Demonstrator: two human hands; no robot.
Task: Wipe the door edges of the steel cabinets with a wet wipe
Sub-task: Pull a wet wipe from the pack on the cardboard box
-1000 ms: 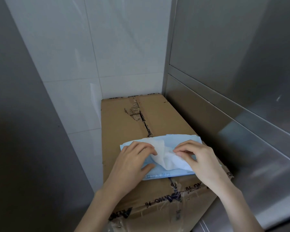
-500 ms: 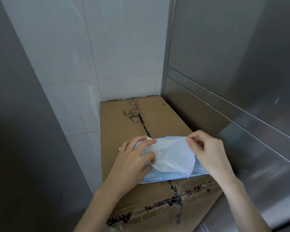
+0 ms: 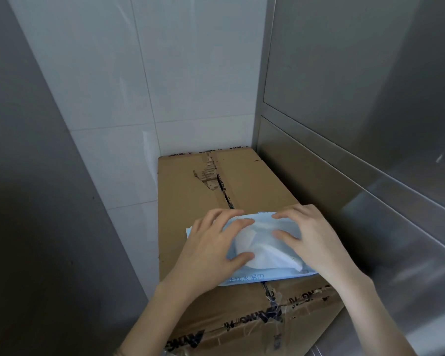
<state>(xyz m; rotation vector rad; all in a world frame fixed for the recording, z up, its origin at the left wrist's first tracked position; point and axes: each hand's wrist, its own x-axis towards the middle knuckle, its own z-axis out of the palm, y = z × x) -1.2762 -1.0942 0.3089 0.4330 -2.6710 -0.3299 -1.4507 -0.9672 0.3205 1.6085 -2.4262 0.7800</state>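
Pulling a wipe [image 3: 265, 250] free of its pack [image 3: 244, 278] looks to be the step in hand; no door edge is wiped yet. The pack lies across the box [image 3: 242, 176] top near its near edge, its long axis running from left edge to right edge and its printed side toward the person. The wipe lies crumpled on it. The left grip [image 3: 211, 253] and right grip [image 3: 316, 240] rest there, fingers spread apart, clamping nothing. Next, one must pinch and lift the wipe while the other pins the pack, then turn to the cabinet [image 3: 344, 98].
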